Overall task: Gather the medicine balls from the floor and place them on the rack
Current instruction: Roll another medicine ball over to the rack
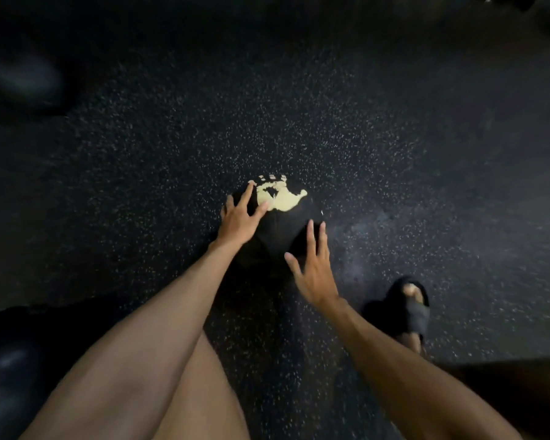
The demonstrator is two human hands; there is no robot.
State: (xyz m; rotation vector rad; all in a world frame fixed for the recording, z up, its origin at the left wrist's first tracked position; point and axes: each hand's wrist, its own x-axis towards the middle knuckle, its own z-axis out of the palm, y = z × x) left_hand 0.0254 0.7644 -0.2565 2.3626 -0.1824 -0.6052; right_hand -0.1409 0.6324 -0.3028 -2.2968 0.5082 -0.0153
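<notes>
A black medicine ball (280, 225) with a pale yellow hand-shaped print on top lies on the dark speckled floor in the middle of the view. My left hand (240, 217) rests on the ball's left side with its fingers spread and straight. On the ball's near right side, my right hand (313, 265) has its fingers spread and reaches the ball's edge; whether the palm touches it is unclear. Neither hand curls round the ball. The rack is out of view.
A dark rounded object (23, 77), blurred, sits at the far left. Another dark round shape (7, 373) lies at the lower left. My right foot in a black slide sandal (410, 309) stands right of the ball. Speckled rubber floor (394, 138) stretches all around.
</notes>
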